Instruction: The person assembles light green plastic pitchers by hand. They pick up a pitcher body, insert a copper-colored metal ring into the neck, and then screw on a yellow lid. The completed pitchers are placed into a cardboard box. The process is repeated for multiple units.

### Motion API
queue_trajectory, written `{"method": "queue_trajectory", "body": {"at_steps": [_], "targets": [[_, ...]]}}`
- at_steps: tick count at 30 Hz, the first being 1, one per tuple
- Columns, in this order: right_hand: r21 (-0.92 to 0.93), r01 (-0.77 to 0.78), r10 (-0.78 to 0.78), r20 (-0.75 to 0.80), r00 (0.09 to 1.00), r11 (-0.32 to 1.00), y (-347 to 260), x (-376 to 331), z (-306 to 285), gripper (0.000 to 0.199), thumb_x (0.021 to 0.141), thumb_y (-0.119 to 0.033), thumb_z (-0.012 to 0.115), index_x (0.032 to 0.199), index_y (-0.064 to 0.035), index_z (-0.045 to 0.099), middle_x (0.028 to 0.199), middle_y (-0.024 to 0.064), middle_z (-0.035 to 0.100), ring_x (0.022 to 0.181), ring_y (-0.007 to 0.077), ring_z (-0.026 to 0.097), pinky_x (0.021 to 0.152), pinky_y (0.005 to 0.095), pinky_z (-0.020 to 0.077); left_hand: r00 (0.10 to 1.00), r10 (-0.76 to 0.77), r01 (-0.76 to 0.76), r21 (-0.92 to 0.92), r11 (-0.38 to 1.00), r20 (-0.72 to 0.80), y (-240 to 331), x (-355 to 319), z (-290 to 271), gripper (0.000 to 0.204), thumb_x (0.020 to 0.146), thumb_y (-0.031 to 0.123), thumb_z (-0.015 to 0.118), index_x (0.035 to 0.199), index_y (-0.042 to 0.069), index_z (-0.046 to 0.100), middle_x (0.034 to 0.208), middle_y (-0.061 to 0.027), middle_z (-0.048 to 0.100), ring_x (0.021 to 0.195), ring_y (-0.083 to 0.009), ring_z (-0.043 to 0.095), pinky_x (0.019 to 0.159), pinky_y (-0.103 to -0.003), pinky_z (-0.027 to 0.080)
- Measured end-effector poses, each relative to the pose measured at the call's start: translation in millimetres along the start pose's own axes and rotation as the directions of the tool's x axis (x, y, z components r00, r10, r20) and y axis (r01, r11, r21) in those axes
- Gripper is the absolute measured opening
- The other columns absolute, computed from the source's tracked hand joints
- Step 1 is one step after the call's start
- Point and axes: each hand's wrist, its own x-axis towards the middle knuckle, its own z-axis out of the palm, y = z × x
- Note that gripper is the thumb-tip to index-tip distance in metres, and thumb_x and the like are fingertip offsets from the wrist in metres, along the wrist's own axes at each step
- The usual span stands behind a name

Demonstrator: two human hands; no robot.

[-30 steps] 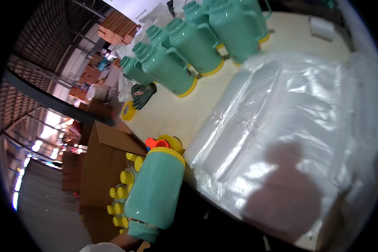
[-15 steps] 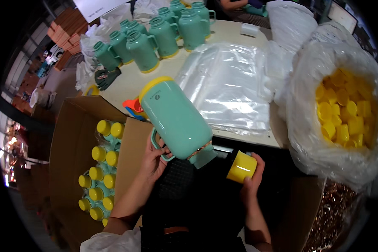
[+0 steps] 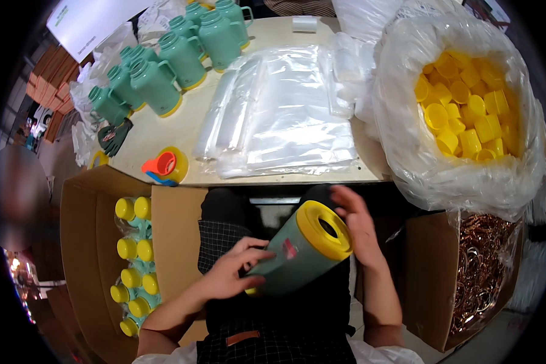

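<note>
A green vacuum flask (image 3: 294, 255) lies tilted over my lap, its yellow base ring (image 3: 326, 230) facing up and to the right with a dark round opening in the middle. A small pink-red mark shows on its side. My left hand (image 3: 233, 270) holds the body, fingers bent over the near side. Beside the yellow base, my right hand (image 3: 358, 224) has its fingers apart and blurred, the palm close to the rim; whether it touches cannot be made out. A bit of yellow shows at the flask's lower end under my left hand; the rest of that end is hidden.
At left, a cardboard box (image 3: 179, 242) holds several yellow-topped flasks. Across the table (image 3: 182, 130) stand green flasks (image 3: 155, 85), clear plastic bags (image 3: 297, 109), dark gloves (image 3: 114, 136) and an orange-and-yellow ring-shaped item (image 3: 167, 165). A sack (image 3: 400, 121) of yellow cups and a box of copper-coloured rings (image 3: 482, 273) are at right.
The flask has been turned over and lowered, so its yellow base faces up right instead of up left. The yellow cup has left my right hand, which is now beside the base.
</note>
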Motion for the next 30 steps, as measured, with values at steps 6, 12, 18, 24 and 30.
{"method": "queue_trajectory", "body": {"at_steps": [6, 12, 18, 24, 30], "targets": [[-0.182, -0.065, 0.128, 0.36, 0.924, 0.981, -5, 26, 4, 0.061, 0.09, -0.023, 0.071, 0.143, -0.0021, 0.047, 0.128, 0.0179, 0.055, 0.123, 0.0313, 0.053, 0.107, 0.0376, 0.0397, 0.906, 0.282, -0.188, 0.294, 0.937, -0.316, -18, 175, 2, 0.012, 0.086, 0.011, 0.07, 0.079, 0.002, 0.065, 0.074, -0.0089, 0.058, 0.076, -0.0272, 0.056, 0.071, -0.036, 0.044], [-0.368, -0.042, 0.152, 0.275, 0.949, 0.929, -5, 40, -3, 0.038, 0.091, -0.016, 0.07, 0.123, 0.0, 0.059, 0.115, 0.0098, 0.061, 0.106, 0.0175, 0.057, 0.092, 0.0315, 0.0463, 0.941, 0.106, 0.09, 0.539, 0.838, -0.323, -111, 304, 30, 0.015, 0.087, 0.017, 0.067, 0.085, 0.002, 0.065, 0.085, -0.0151, 0.063, 0.087, -0.0369, 0.062, 0.078, -0.045, 0.048], [-0.028, -0.297, 0.298, 0.034, 0.954, 0.954, 27, 72, -8, 0.016, 0.092, -0.015, 0.073, 0.093, 0.0001, 0.068, 0.077, 0.0026, 0.067, 0.071, 0.0075, 0.059, 0.065, 0.0234, 0.0481, 0.862, -0.232, 0.209, -0.1, 0.973, -0.452, -107, 308, 7, 0.026, 0.098, 0.021, 0.052, 0.092, 0.001, 0.066, 0.092, -0.0162, 0.071, 0.084, -0.0304, 0.067, 0.077, -0.04, 0.052], [-0.184, -0.11, 0.034, -0.374, 0.927, 0.977, 55, 87, -1, 0.02, 0.084, -0.013, 0.08, 0.084, 0.0025, 0.068, 0.069, 0.0022, 0.064, 0.063, 0.007, 0.056, 0.059, 0.0247, 0.0452, 0.964, -0.243, 0.153, -0.523, 0.839, -0.107, -37, 218, 45, 0.024, 0.101, 0.017, 0.054, 0.097, -0.003, 0.066, 0.092, -0.0082, 0.07, 0.087, -0.0154, 0.066, 0.08, -0.03, 0.053], [-0.16, -0.091, 0.071, -0.126, 0.99, 0.983, 36, 65, 12, 0.022, 0.086, -0.005, 0.074, 0.104, 0.0056, 0.067, 0.091, 0.0083, 0.07, 0.08, 0.0106, 0.062, 0.07, 0.0277, 0.0501, 0.969, -0.236, 0.151, -0.573, 0.806, -0.076, -40, 177, 38, 0.012, 0.1, 0.012, 0.054, 0.098, 0.002, 0.061, 0.092, -0.0074, 0.068, 0.088, -0.0178, 0.067, 0.081, -0.029, 0.052]]}}
